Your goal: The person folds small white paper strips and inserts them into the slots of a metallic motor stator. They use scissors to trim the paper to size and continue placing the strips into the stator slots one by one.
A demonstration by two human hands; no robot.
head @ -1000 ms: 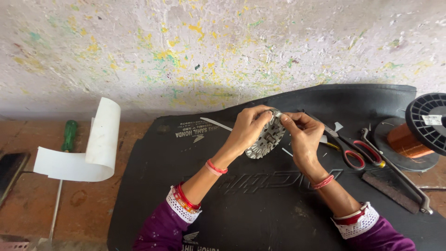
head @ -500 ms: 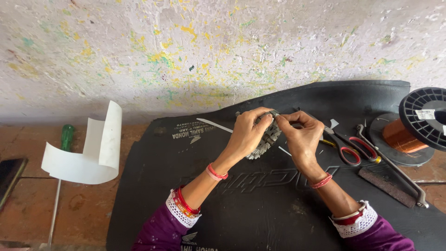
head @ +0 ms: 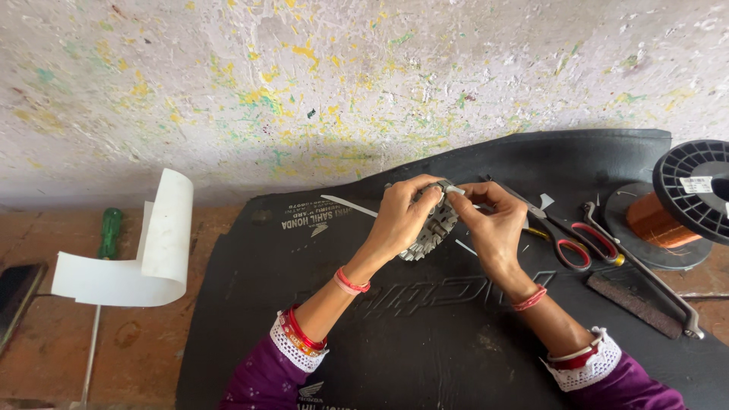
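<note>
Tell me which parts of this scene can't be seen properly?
- Grey slotted metal ring: head view, mostly covered by the left hand.
- White paper strip: its end hidden under the right hand fingertips.
- Copper wire spool: cut off by the right edge.
- Dark flat object: cut off by the left edge.

Scissors [head: 571, 241], copper wire spool [head: 680, 205], curled white sheet [head: 144, 262], green-handled screwdriver [head: 110, 231].

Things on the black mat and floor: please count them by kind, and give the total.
Slotted metal core, held in both hands: 1
Scissors: 1
Copper wire spool: 1
Screwdriver: 1
Curled white sheet: 1
Metal bar tool: 1
Total: 6
</note>
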